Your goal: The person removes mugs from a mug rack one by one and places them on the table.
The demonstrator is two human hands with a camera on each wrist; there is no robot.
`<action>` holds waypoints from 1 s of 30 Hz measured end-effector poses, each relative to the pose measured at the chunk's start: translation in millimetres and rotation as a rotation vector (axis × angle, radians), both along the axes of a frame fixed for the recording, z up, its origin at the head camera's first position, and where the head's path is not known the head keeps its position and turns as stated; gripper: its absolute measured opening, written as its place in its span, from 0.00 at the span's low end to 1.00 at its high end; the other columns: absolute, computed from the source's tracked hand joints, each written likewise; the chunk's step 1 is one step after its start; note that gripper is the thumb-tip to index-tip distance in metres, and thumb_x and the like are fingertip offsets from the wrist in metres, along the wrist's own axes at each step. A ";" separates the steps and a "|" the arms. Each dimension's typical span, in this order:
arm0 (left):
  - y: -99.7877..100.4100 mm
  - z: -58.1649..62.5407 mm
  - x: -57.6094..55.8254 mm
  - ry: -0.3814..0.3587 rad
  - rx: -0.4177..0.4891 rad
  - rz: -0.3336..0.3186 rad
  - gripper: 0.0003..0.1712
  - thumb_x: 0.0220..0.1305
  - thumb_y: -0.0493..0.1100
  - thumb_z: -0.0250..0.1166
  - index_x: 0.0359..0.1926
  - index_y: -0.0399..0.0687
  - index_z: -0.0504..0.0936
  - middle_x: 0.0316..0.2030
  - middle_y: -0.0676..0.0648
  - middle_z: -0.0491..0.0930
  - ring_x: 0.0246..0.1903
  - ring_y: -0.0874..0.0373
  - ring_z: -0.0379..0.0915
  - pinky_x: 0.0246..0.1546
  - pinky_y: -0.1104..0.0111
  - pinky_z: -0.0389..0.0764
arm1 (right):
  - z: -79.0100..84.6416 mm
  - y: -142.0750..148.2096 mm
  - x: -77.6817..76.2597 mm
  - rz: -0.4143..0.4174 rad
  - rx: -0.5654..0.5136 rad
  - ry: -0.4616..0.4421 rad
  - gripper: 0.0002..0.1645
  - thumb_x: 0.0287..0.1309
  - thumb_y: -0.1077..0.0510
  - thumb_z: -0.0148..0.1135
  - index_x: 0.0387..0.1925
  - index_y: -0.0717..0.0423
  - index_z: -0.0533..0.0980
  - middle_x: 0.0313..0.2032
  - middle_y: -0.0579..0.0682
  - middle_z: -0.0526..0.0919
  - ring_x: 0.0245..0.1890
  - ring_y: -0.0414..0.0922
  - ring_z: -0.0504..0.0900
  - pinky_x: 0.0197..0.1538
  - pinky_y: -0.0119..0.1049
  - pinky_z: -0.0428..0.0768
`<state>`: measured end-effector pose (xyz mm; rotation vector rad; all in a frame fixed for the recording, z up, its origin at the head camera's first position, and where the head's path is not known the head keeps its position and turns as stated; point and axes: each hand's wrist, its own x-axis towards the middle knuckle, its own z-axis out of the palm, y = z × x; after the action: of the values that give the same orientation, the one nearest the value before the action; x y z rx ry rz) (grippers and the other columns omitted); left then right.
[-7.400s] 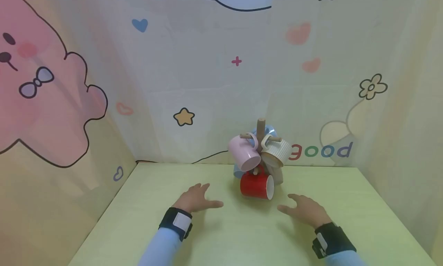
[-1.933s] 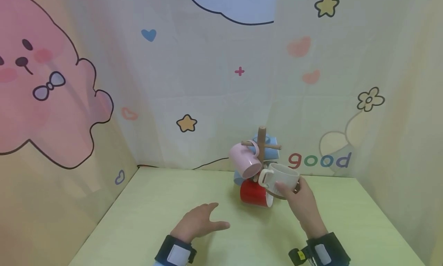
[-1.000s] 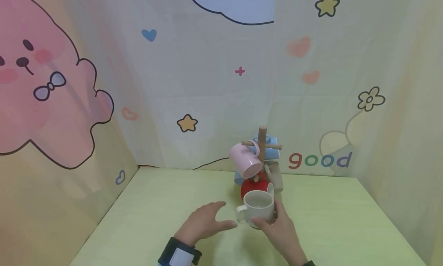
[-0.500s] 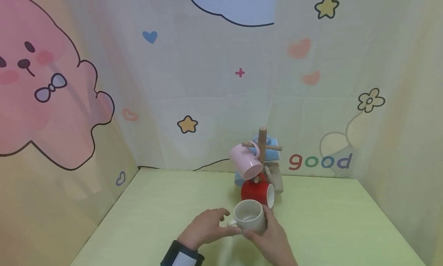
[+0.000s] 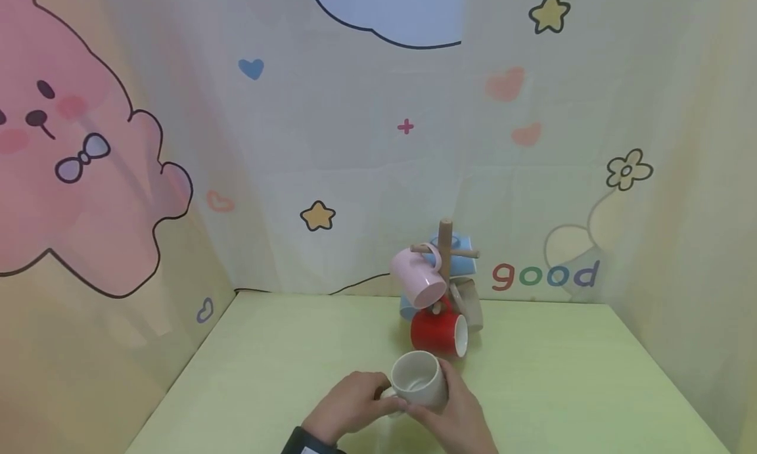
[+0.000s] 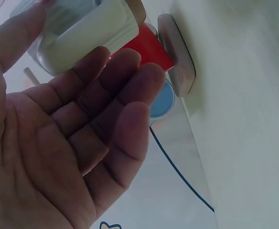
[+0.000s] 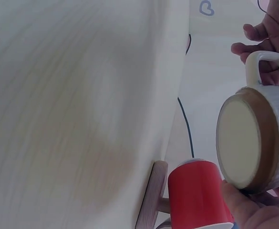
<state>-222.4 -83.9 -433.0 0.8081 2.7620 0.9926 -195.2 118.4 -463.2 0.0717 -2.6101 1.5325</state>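
Note:
A white ribbed mug [image 5: 416, 378] with a brown base band [image 7: 265, 138] is held upright above the table. My right hand [image 5: 458, 411] grips its body from the right, thumb in front and fingers around the far side. At its handle [image 7: 268, 62] my left hand [image 5: 351, 405] has thumb and index finger on either side, pinching it; the other fingers are loosely bent, as the left wrist view shows. Just behind the mug, a red mug [image 5: 437, 332] hangs low on a wooden mug tree [image 5: 445, 234].
On the tree also hang a pink mug [image 5: 416, 276], a light blue mug [image 5: 464, 253], a grey-beige mug [image 5: 469, 303] and another blue one [image 5: 407, 308] low at the back. The pale green table [image 5: 284, 336] meets a printed cloth backdrop [image 5: 355, 145]. A black cable [image 5: 361, 283] runs along the back.
The right hand took the white mug off the tree's upper right peg and brought it left and nearer. The left hand moved in from open until its thumb and index finger met the handle.

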 end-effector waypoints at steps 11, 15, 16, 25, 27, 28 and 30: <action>0.9 -5.6 -1.4 0.017 0.009 -0.031 0.12 0.65 0.51 0.67 0.38 0.48 0.86 0.22 0.60 0.74 0.23 0.67 0.65 0.25 0.72 0.70 | -1.5 -0.8 -1.2 0.000 0.033 -0.047 0.59 0.38 0.41 0.82 0.68 0.57 0.62 0.59 0.56 0.75 0.53 0.55 0.76 0.57 0.60 0.74; 0.2 -4.5 -0.6 0.044 0.026 -0.041 0.10 0.65 0.49 0.68 0.37 0.47 0.86 0.24 0.62 0.76 0.25 0.69 0.67 0.27 0.73 0.71 | -2.2 -0.2 -1.9 -0.001 0.030 -0.074 0.60 0.37 0.42 0.83 0.68 0.57 0.62 0.59 0.57 0.75 0.53 0.56 0.76 0.57 0.61 0.74; 0.1 -4.1 -0.1 0.050 0.034 -0.044 0.10 0.64 0.49 0.68 0.37 0.47 0.86 0.24 0.62 0.76 0.25 0.69 0.67 0.27 0.73 0.72 | -2.1 0.2 -1.8 0.001 0.032 -0.075 0.60 0.37 0.42 0.83 0.68 0.58 0.62 0.59 0.57 0.75 0.52 0.56 0.76 0.57 0.60 0.74; -1.6 -8.7 2.7 -0.004 0.167 -0.040 0.10 0.64 0.46 0.68 0.31 0.46 0.84 0.21 0.59 0.76 0.18 0.69 0.69 0.20 0.74 0.73 | -3.4 2.5 0.9 0.051 0.038 -0.053 0.60 0.37 0.42 0.83 0.67 0.59 0.61 0.57 0.58 0.76 0.51 0.54 0.77 0.57 0.58 0.74; -2.5 -10.9 2.4 -0.021 0.192 -0.024 0.10 0.64 0.47 0.68 0.29 0.46 0.83 0.20 0.58 0.76 0.16 0.69 0.68 0.18 0.74 0.73 | -3.8 3.4 0.7 0.075 0.034 -0.057 0.60 0.38 0.41 0.82 0.67 0.59 0.60 0.57 0.57 0.76 0.52 0.54 0.77 0.57 0.59 0.74; -3.0 -11.8 2.4 -0.029 0.203 -0.017 0.10 0.64 0.47 0.68 0.29 0.46 0.83 0.20 0.57 0.76 0.16 0.69 0.68 0.18 0.74 0.73 | -3.7 4.0 0.4 0.088 0.033 -0.064 0.60 0.39 0.40 0.81 0.67 0.59 0.60 0.58 0.57 0.76 0.52 0.54 0.77 0.57 0.59 0.74; -4.7 -12.9 2.6 -0.036 0.217 0.000 0.11 0.64 0.47 0.68 0.28 0.47 0.82 0.20 0.56 0.77 0.16 0.68 0.69 0.18 0.74 0.74 | -3.0 5.2 -0.7 0.112 0.028 -0.083 0.60 0.40 0.38 0.80 0.67 0.58 0.60 0.59 0.56 0.75 0.53 0.56 0.77 0.57 0.60 0.74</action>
<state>-219.8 -88.6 -445.9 0.8072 2.6558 1.3108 -195.9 123.6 -466.2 0.1627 -2.7354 1.5661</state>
